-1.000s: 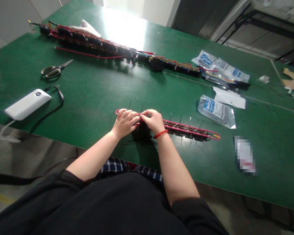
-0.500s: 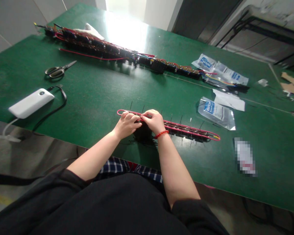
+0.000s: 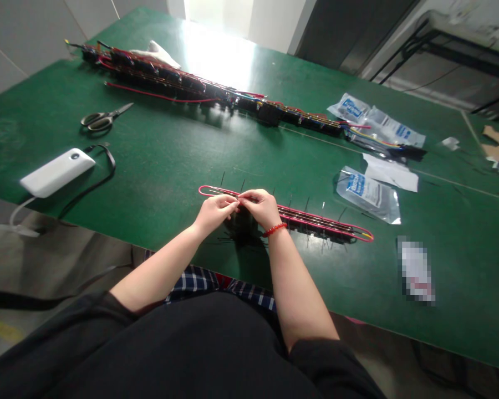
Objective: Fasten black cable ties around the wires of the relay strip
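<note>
A long, narrow wiring assembly (image 3: 324, 223) with a looped red wire and a black underside lies on the green table in front of me. Several thin black ties or wire ends stick out along both its sides. Over its left part, my left hand (image 3: 216, 212) is closed in a pinch, thumb against forefinger. My right hand (image 3: 261, 208), with a red beaded bracelet at the wrist, pinches right beside it, fingertips almost touching the left ones. Whatever lies between the fingertips is too small to make out.
Along the back of the table (image 3: 158, 149) runs a longer black wired assembly (image 3: 208, 88). Scissors (image 3: 103, 119) and a white power bank (image 3: 58, 173) with a cable lie at left. Clear plastic bags (image 3: 370, 194), white paper (image 3: 393, 173) and a blurred-out item (image 3: 416, 271) lie at right.
My left hand's fingers have drawn from a looser spread over the assembly into a pinch against the right fingertips. My right hand stays nearly in place. The view has shifted slightly.
</note>
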The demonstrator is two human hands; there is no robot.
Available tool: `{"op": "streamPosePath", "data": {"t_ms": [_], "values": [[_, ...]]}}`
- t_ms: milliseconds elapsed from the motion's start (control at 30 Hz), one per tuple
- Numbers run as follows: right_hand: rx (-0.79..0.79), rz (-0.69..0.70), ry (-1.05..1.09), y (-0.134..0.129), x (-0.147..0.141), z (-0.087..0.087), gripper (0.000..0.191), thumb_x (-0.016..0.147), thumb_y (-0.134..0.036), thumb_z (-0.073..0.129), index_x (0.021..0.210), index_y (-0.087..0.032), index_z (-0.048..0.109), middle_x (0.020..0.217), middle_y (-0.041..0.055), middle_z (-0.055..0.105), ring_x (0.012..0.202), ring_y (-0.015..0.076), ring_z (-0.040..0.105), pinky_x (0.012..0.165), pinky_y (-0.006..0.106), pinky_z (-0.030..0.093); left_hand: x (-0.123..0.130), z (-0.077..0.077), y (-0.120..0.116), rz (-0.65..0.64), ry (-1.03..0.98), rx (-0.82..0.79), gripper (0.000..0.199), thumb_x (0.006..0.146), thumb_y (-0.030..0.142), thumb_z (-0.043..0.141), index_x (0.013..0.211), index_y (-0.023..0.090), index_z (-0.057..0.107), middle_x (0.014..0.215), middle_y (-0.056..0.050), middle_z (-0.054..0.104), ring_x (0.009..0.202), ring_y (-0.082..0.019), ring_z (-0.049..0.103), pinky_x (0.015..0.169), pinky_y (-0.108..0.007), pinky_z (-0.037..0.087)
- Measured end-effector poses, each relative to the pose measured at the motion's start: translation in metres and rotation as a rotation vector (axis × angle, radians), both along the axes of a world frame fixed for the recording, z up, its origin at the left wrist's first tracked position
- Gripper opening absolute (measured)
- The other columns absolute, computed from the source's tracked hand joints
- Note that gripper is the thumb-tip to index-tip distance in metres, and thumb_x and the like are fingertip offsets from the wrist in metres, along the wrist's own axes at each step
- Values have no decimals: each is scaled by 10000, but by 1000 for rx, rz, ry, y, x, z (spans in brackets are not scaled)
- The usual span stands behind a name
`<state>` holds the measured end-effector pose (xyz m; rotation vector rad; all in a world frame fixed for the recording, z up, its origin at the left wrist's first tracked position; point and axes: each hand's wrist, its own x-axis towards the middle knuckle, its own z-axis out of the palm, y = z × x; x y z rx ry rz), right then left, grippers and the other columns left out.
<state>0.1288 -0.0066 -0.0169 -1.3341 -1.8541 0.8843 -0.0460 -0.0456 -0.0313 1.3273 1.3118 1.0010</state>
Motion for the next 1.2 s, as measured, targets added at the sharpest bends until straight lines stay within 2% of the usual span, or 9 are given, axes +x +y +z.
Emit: {"op": "streamPosePath", "data": {"t_ms": [100, 200, 400, 600, 867, 1200], "values": [[-22, -1, 80, -1, 0, -3, 94, 818, -285, 687, 829, -249, 773, 873, 23, 768, 860, 201, 693, 802, 328, 525, 3, 1, 4, 19, -275, -197, 352, 755, 506, 761, 882, 180, 732, 830, -55, 753, 667, -158, 696, 566, -247, 532], [-37, 2, 124, -1, -1, -5, 115, 824, -312, 682, 839, -240, 770, 864, 24, 770, 820, 194, 701, 763, 313, 533, 5, -1, 5, 45, -389, -262, 396, 688, 500, 821, 853, 152, 732, 814, -65, 748, 719, -157, 706, 671, -273, 574], [-31, 9, 86, -2, 0, -6, 119, 838, -295, 664, 863, -246, 770, 880, 22, 776, 848, 199, 708, 780, 314, 545, 6, -5, 3, 53, -349, -233, 339, 647, 425, 835, 774, 122, 750, 736, -58, 733, 659, -127, 657, 683, -263, 550], [9, 24, 49, -2, 2, -3, 117, 842, -262, 656, 859, -252, 771, 908, 27, 776, 889, 215, 707, 828, 346, 541, 4, -1, 5, 52, -316, -268, 273, 639, 369, 827, 747, 127, 760, 729, -60, 737, 682, -144, 666, 698, -281, 552], [68, 67, -24, -3, 2, 0, 124, 842, -221, 650, 851, -257, 768, 907, 24, 772, 908, 215, 689, 860, 359, 528, 7, 4, 6, 73, -306, -295, 239, 622, 331, 832, 717, 126, 756, 693, -56, 730, 639, -140, 655, 685, -294, 563], [78, 79, -33, -3, 2, 0, 124, 831, -197, 655, 842, -258, 762, 894, 26, 765, 916, 221, 680, 861, 364, 524, 8, -1, 4, 99, -290, -245, 240, 649, 349, 809, 719, 126, 755, 668, -47, 714, 617, -130, 647, 646, -260, 542]]}}
